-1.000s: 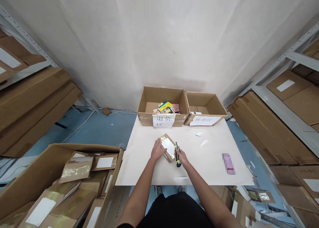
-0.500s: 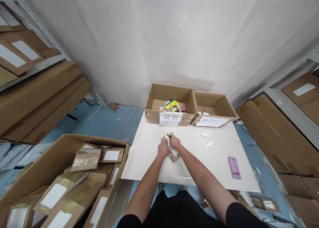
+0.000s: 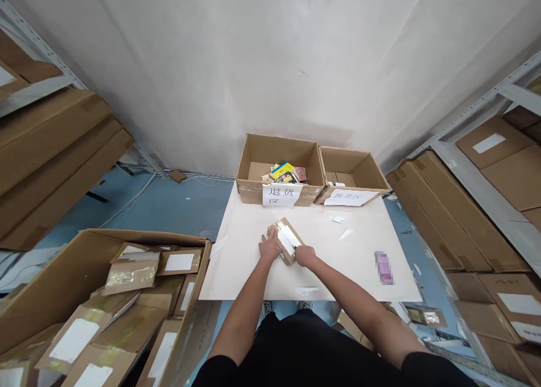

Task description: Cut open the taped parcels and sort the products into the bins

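A small brown cardboard box (image 3: 288,223) with a white label (image 3: 287,239) and shiny tape lies tilted on the white table. My left hand (image 3: 269,246) rests against its left side, fingers spread and partly over the edge. At the lower right edge of the box, my right hand (image 3: 305,256) is closed in a fist. From that fist a small dark and green tool pokes out over the label; it looks like a utility knife, mostly hidden by the fingers.
Two open cartons with handwritten signs, the left carton (image 3: 249,191) holding booklets and the right carton (image 3: 376,178), stand at the table's back. A large carton (image 3: 203,274) of parcels stands left. Paper scraps (image 3: 346,234) and a blurred pink item (image 3: 384,267) lie on the table (image 3: 236,280).
My right hand has moved from the far end of the box toward me along the label. My left fingers have spread, and more of the box top shows. The view has shifted slightly right.
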Demonstrator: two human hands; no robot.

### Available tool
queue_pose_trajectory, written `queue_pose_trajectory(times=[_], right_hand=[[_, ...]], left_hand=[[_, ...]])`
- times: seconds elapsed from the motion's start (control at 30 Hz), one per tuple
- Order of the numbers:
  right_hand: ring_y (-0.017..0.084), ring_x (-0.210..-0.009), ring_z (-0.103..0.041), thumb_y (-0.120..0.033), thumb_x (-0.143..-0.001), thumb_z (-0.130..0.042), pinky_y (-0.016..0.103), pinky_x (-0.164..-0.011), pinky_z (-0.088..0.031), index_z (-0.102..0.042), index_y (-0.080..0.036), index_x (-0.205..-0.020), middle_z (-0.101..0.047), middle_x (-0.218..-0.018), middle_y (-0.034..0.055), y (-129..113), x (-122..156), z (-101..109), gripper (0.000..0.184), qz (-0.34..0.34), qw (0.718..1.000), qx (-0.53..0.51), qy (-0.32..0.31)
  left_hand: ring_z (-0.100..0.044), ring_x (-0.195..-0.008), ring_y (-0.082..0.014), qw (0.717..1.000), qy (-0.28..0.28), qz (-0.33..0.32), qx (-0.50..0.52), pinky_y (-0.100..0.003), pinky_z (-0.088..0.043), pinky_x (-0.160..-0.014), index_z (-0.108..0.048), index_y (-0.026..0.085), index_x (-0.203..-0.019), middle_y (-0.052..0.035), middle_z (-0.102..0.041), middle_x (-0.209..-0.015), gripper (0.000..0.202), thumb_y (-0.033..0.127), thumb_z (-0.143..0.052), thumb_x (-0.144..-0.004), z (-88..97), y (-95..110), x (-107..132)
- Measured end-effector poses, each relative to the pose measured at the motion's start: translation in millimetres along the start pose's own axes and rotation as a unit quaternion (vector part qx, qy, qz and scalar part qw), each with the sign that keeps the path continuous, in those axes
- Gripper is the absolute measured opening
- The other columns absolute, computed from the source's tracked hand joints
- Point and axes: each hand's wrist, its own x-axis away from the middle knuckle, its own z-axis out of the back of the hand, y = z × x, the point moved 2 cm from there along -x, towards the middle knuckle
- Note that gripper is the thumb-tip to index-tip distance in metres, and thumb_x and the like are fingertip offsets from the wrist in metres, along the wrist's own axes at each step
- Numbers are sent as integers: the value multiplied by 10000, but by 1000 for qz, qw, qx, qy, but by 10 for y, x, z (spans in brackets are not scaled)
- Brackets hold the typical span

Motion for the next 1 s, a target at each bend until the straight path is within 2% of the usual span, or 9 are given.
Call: queue_pose_trajectory(times=[0.17, 0.3, 0.37, 0.47, 0.6, 0.7, 0.77, 0.87, 1.0], right_hand=[[372, -1019, -758, -255, -863, -719, 465, -876, -569, -726, -171, -960, -772, -995, 188, 599, 539, 27, 127, -58, 995, 65, -54], [320, -1063, -747, -395, -1066, -422, 405, -863, -549, -631, -162, -1194, -758, -1111, 197, 813, 664, 58, 339, -91, 993, 68, 21], [309, -1064, -742, -500, -1094, -318, 382, -844, -535, -564, -168, -1256, -757, -1125, 188, 778, 599, 44, 444, -101, 991, 41, 76], [305, -1069, -736, -623, -1057, -383, 349, -815, -516, -505, -186, -1255, -758, -1135, 169, 616, 354, 29, 495, -112, 989, -13, 91], [294, -1096, -721, -543, -1022, -542, 317, -803, -496, -473, -199, -1236, -742, -1188, 170, 498, -50, 186, 411, -141, 983, -58, 99], [270, -1057, -727, -528, -1015, -567, 286, -770, -499, -481, -221, -1190, -748, -1144, 139, 623, -219, 335, 364, -130, 979, -105, 114], [234, -927, -749, -554, -1052, -465, 264, -704, -509, -490, -231, -1139, -757, -1046, 105, 798, -225, 355, 336, -142, 967, -172, 127], [176, -601, -703, -582, -1087, -292, 240, -564, -495, -512, -225, -1007, -720, -783, 44, 1074, -118, 219, 427, -160, 942, -273, 110], [134, -383, -579, -612, -1078, -327, 216, -459, -440, -509, -223, -835, -583, -526, -32, 1270, 61, -56, 493, -141, 936, -320, 50]], left_hand=[[-197, -1564, -444, 1000, 3, 3, -20, -525, -427, -1121, -101, 398, -1680, 45, 56, -1779, 1020, 600, -654, -848, 62, 43, 43], [-341, -1496, -398, 1000, 10, -5, -16, -469, -474, -1065, -89, 373, -1685, 24, 65, -1780, 980, 557, -622, -883, 81, 108, 76], [-414, -1442, -375, 1000, 12, -5, -24, -459, -485, -1043, -111, 358, -1686, 3, 72, -1780, 929, 542, -588, -911, 34, 172, 120], [-430, -1432, -368, 999, 19, 18, -35, -472, -470, -1057, -187, 279, -1682, -80, 11, -1783, 832, 554, -498, -961, -126, 311, 245], [-375, -1473, -401, 996, 48, 25, -65, -512, -419, -1095, -325, 178, -1640, -212, -317, -1688, 778, 588, -429, -987, -352, 476, 433], [-383, -1462, -412, 992, 84, -4, -98, -520, -404, -1101, -325, 177, -1645, -231, -495, -1555, 805, 575, -496, -967, -346, 482, 447], [-308, -1520, -409, 989, 85, -47, -111, -520, -373, -1143, -301, 233, -1660, -188, -435, -1624, 826, 580, -539, -949, -274, 439, 374], [-111, -1613, -371, 983, 45, -119, -129, -516, -272, -1236, -292, 336, -1660, -59, -223, -1755, 759, 548, -533, -972, -207, 354, 225], [-67, -1630, -338, 979, 54, -130, -146, -533, -220, -1267, -275, 364, -1660, -20, -164, -1769, 652, 476, -430, -1037, -295, 274, 122]])
